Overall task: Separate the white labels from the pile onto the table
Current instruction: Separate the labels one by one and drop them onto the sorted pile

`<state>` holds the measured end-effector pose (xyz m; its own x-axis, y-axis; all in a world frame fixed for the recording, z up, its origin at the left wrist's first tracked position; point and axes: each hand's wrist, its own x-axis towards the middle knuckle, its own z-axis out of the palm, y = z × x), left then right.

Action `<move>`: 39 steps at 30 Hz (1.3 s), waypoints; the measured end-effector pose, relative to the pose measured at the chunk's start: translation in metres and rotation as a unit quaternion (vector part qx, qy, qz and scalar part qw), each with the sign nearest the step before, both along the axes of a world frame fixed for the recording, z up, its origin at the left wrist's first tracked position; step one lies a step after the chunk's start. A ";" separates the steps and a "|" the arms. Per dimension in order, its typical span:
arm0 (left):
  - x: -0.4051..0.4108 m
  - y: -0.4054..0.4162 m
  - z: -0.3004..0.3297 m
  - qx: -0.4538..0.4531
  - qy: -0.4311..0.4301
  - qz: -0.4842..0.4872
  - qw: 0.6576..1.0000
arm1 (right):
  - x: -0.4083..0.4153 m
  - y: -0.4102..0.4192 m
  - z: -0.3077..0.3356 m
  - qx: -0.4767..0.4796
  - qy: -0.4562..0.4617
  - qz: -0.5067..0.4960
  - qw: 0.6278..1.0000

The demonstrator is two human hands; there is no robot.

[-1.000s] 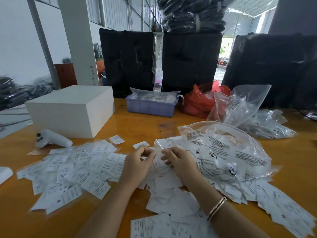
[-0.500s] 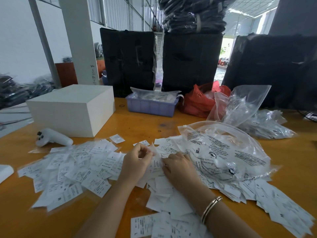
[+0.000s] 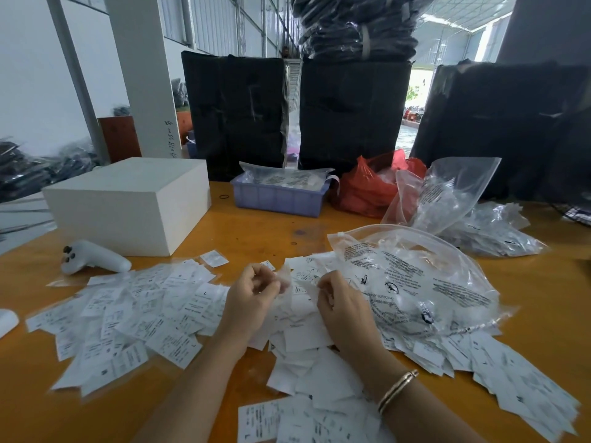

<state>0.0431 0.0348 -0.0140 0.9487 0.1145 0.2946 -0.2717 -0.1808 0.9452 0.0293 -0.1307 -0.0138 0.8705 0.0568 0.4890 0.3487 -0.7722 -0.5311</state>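
Both grips on white label (image 3: 289, 284)

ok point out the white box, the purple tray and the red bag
white box (image 3: 128, 190): head view, on its top face
purple tray (image 3: 275, 199): head view, on its front wall
red bag (image 3: 364, 190): head view, on its crumpled front

The orange-brown table (image 3: 262, 238) carried white labels (image 3: 134, 314) spread over its near left, with a heaped pile (image 3: 307, 353) at the middle running off to the right. A white box (image 3: 128, 203) stood at the back left, a white controller (image 3: 96, 260) just before it. Farther back sat a lilac tray (image 3: 278, 199), a red bag (image 3: 367, 190) and clear plastic bags (image 3: 415, 282).
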 end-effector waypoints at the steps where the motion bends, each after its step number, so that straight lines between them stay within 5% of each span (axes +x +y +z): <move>1: 0.000 0.000 0.000 0.001 -0.003 0.000 1.000 | 0.000 -0.001 0.001 0.032 0.010 0.004 0.999; 16: -0.010 -0.008 0.005 0.138 -0.104 -0.082 0.982 | -0.005 0.002 0.011 0.223 0.103 0.090 0.965; 26: -0.007 -0.003 0.007 0.072 -0.100 -0.021 0.992 | 0.000 -0.004 0.009 0.299 0.173 0.116 0.931; 33: -0.011 -0.005 0.003 0.087 -0.039 -0.139 0.986 | 0.002 -0.005 0.010 0.250 0.112 0.087 0.958; 39: -0.007 -0.006 0.002 0.079 -0.010 -0.090 0.993 | 0.002 -0.005 0.007 0.190 0.064 0.102 0.974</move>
<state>0.0358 0.0290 -0.0124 0.9436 -0.1045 0.3143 -0.3311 -0.2731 0.9032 0.0311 -0.1361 -0.0069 0.9154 0.0711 0.3962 0.3862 -0.4323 -0.8149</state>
